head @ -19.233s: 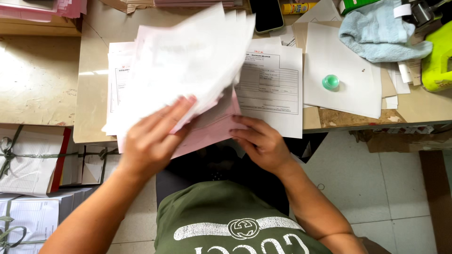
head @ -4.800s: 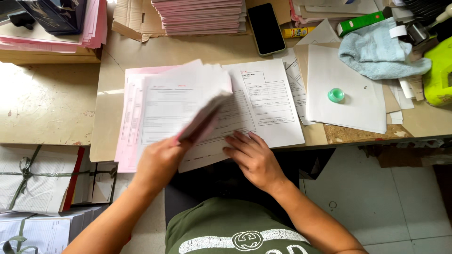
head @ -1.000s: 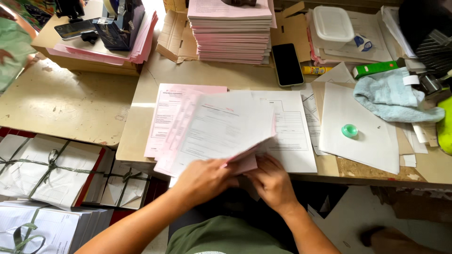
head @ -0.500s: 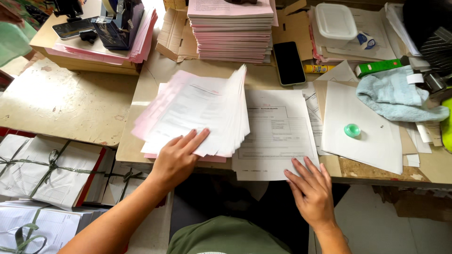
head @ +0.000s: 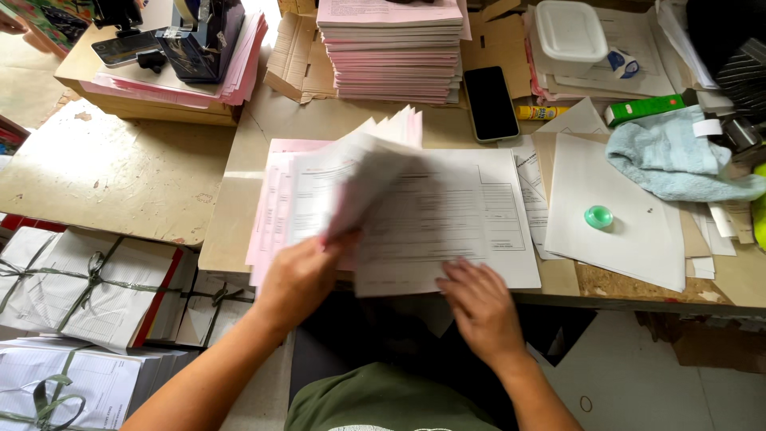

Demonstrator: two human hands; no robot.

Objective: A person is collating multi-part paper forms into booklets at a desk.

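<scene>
Pinching a lifted sheaf of white and pink forms (head: 359, 172) between thumb and fingers, the left hand (head: 299, 275) is turning those pages up and over, blurring them in mid-swing above the spread of paperwork on the desk (head: 239, 215). Half a second ago the sheaf was fanned out lower and further to the left of the printed white form (head: 471, 215); now it is arching across that form's left edge, and the right hand (head: 479, 307), which was hovering spread off the desk's near edge, is pressing flat with fingers apart on the form's bottom margin. Judging by this, the person is leafing on through the set, one bundle of pages at a time. Behind the form, a tall stack of pink-edged pads (head: 391, 52) is standing beside a dark phone (head: 489, 102); to the form's right, a small green cap (head: 598, 216) is resting on blank sheets, with a pale blue cloth (head: 670, 160) beyond it.
</scene>
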